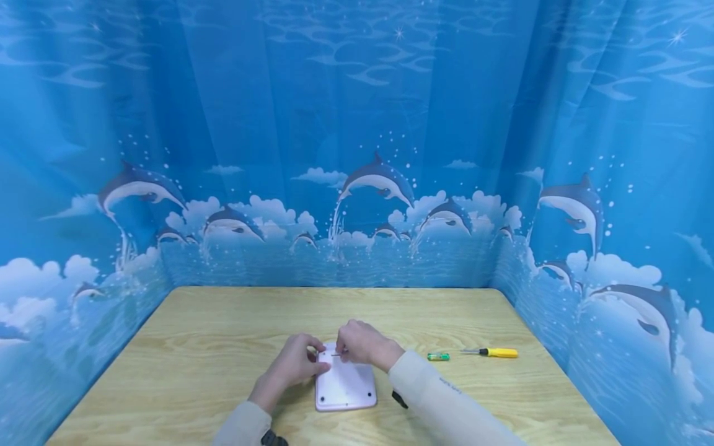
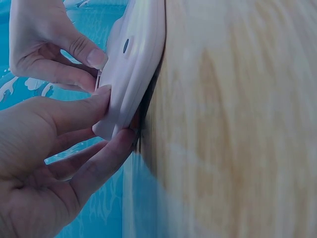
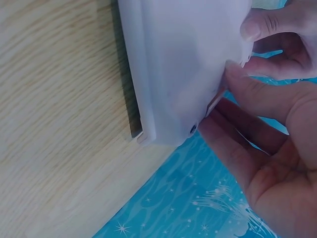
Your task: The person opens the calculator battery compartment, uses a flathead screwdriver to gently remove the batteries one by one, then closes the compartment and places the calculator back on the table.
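Note:
A flat, pinkish-white device [image 1: 347,387] with dark round spots near its corners lies on the table. My left hand [image 1: 295,360] grips its far left corner; in the left wrist view the thumb presses on top and a finger reaches under the edge. Across the far end bends my right hand [image 1: 361,342], thumb and fingers pinching at a narrow dark slot. In the right wrist view a thin cover [image 3: 216,100] seems to stand up slightly there, between the right thumb and fingers. Those fingers partly hide it.
To the right of the device lies a small green battery [image 1: 438,357]. Farther right is a screwdriver [image 1: 499,352] with a yellow handle, its shaft pointing left. The wooden table [image 1: 223,316] is bordered by blue dolphin-print curtains [image 1: 357,124].

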`<state>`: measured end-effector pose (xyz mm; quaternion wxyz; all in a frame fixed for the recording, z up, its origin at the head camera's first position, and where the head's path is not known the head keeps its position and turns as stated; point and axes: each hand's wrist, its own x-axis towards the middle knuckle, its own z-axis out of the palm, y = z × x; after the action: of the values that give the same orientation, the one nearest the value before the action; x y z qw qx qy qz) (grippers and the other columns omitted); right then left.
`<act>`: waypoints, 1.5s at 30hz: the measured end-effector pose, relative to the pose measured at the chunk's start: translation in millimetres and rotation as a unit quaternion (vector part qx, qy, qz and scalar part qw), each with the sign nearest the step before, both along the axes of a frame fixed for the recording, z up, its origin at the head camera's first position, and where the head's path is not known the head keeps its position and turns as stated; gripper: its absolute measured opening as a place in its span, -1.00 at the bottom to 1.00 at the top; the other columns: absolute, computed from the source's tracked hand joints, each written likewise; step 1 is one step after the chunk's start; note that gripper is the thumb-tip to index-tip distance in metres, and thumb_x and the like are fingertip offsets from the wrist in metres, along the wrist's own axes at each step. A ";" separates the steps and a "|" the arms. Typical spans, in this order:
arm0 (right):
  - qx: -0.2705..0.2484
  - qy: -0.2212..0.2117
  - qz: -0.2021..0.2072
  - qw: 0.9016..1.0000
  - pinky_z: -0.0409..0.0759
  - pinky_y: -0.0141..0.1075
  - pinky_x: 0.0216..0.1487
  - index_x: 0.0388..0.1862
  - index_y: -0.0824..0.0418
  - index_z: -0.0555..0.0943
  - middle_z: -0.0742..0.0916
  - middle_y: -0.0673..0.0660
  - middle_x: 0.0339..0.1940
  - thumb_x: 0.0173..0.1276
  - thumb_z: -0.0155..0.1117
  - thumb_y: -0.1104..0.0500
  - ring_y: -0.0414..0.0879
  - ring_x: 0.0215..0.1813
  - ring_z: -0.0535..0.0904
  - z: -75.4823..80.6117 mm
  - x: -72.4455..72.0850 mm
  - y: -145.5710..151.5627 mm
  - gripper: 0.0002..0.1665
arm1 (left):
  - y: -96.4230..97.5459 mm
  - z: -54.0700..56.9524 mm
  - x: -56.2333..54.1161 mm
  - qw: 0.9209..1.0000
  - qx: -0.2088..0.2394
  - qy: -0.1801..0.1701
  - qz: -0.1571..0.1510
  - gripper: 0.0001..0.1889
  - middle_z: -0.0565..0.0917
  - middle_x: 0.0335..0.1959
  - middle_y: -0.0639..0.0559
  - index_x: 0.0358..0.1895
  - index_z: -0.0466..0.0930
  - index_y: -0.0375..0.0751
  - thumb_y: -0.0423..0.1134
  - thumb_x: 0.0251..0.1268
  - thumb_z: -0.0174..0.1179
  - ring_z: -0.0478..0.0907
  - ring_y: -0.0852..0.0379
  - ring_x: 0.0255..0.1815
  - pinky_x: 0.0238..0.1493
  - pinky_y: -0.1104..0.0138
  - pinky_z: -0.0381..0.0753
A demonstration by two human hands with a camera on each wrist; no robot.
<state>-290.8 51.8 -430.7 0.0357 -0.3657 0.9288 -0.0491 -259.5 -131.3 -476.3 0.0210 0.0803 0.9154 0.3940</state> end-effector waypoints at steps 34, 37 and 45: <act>-0.013 -0.005 -0.002 1.000 0.69 -0.55 -0.17 -0.20 0.08 0.83 0.87 0.02 -0.19 0.29 0.48 0.28 -0.26 -0.21 0.75 -4.9 -0.3 2.9 -0.85 | 1.0 2.9 0.6 1.000 -0.003 -0.011 0.008 -0.59 0.78 -0.13 -0.12 -0.03 0.72 -0.29 -0.27 0.03 0.58 0.71 0.12 -0.23 -0.17 0.24 0.80; -0.020 -0.011 0.011 1.000 0.73 -0.48 -0.02 -0.12 0.10 0.82 0.87 0.04 -0.11 0.29 0.49 0.25 -0.20 -0.07 0.79 -3.3 -2.2 6.3 -0.81 | 1.5 2.6 1.2 1.000 -0.005 -0.009 0.007 -0.59 0.78 -0.12 -0.12 -0.02 0.72 -0.28 -0.27 0.02 0.58 0.71 0.12 -0.23 -0.17 0.24 0.80; -0.051 -0.058 0.008 0.997 0.72 -0.32 0.18 0.02 0.13 0.77 0.84 0.06 0.03 0.30 0.48 0.22 -0.09 0.10 0.76 2.3 -5.4 15.9 -0.70 | 0.6 1.5 1.5 1.000 0.000 0.011 -0.007 -0.59 0.78 -0.13 -0.16 -0.04 0.73 -0.32 -0.28 0.02 0.59 0.70 0.13 -0.27 -0.23 0.28 0.79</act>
<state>-296.1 67.7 -428.3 0.0714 -0.3708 0.9185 -0.1171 -258.0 -130.7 -474.8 0.0138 0.0907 0.9151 0.3926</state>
